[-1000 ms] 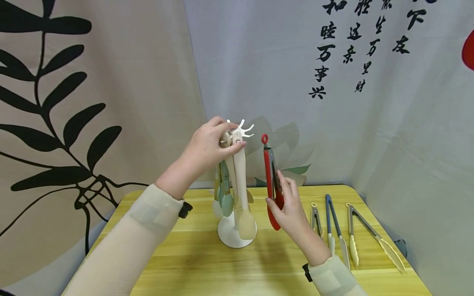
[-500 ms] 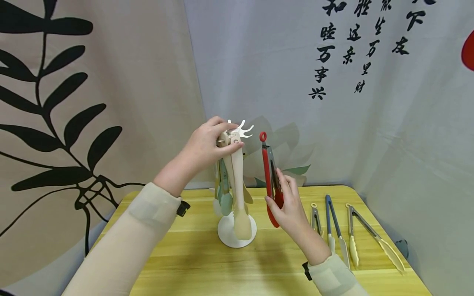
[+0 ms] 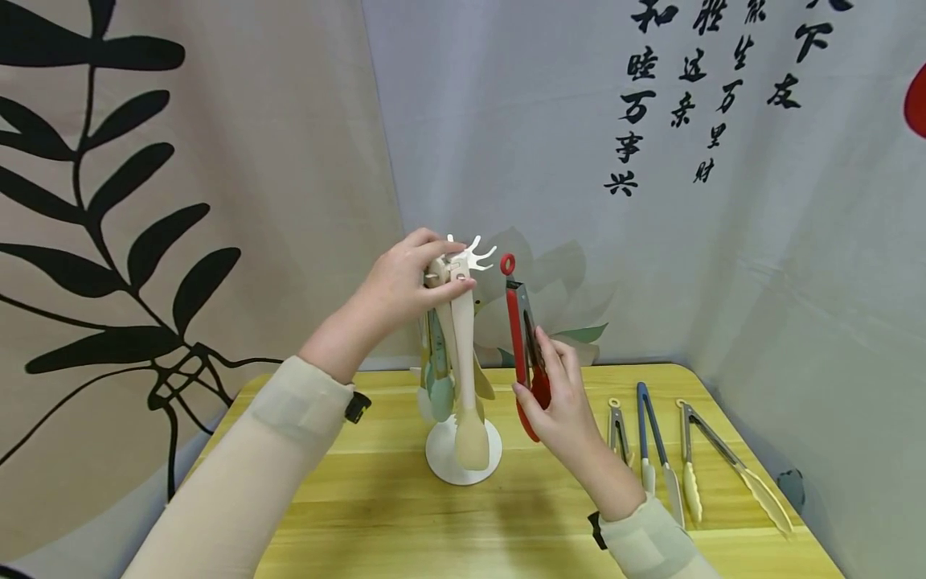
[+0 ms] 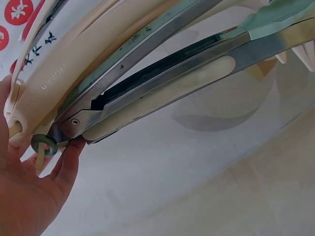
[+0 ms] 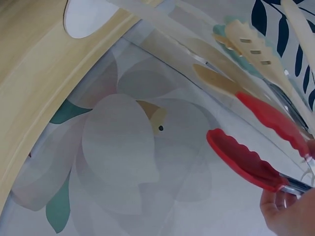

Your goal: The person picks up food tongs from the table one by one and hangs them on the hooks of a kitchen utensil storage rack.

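Observation:
In the head view my left hand (image 3: 408, 273) grips the top of a white utensil stand (image 3: 482, 256), whose crown has curved hooks. Cream and green utensils hang from it, among them a cream spoon-like utensil (image 3: 473, 444) at the front. The left wrist view shows steel tongs (image 4: 197, 73) with a green head, their green ring (image 4: 44, 145) looped over a peg beside my fingers. My right hand (image 3: 563, 398) holds red-handled tongs (image 3: 514, 318) upright, ring end up, just right of the stand. Their red scalloped tips (image 5: 241, 160) stand apart in the right wrist view.
On the wooden table (image 3: 362, 531) stands the white round base (image 3: 437, 465). To the right lie small tongs (image 3: 616, 426), blue-handled tongs (image 3: 653, 434) and cream-tipped tongs (image 3: 723, 442). Behind hangs a printed cloth (image 3: 506, 121).
My right hand has shifted slightly left and up with the red tongs, closer to the stand. The cream utensil at the front has swung a little left. My left hand keeps its place.

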Demonstrator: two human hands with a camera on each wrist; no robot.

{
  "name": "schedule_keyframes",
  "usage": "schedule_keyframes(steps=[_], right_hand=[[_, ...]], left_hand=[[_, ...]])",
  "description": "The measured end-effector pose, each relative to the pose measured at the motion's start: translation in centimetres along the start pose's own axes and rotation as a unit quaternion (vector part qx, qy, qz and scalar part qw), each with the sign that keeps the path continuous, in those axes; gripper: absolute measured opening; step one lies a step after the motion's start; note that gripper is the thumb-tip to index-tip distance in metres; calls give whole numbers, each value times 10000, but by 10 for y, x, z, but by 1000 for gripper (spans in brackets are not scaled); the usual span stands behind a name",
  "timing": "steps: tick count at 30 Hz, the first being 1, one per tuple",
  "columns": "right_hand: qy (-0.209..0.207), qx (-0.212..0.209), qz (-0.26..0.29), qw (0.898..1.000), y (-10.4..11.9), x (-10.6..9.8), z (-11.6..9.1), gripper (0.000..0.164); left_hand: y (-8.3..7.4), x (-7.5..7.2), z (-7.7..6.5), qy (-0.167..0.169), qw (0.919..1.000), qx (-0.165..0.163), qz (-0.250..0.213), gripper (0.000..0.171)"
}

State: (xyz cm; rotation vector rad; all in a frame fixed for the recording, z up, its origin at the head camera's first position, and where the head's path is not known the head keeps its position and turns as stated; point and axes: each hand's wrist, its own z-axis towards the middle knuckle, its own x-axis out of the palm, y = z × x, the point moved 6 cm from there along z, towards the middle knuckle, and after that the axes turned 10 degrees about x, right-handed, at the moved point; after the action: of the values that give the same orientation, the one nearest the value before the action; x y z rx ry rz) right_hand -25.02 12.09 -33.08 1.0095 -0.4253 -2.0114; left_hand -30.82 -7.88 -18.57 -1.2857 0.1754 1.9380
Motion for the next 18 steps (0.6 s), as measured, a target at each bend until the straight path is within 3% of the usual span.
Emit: schedule_keyframes(steps=[18], right_hand=[[-5,-309,36,9995,13,2,2,85]], left_hand=[[0,1,0,-3,10000,-49,-63,56]])
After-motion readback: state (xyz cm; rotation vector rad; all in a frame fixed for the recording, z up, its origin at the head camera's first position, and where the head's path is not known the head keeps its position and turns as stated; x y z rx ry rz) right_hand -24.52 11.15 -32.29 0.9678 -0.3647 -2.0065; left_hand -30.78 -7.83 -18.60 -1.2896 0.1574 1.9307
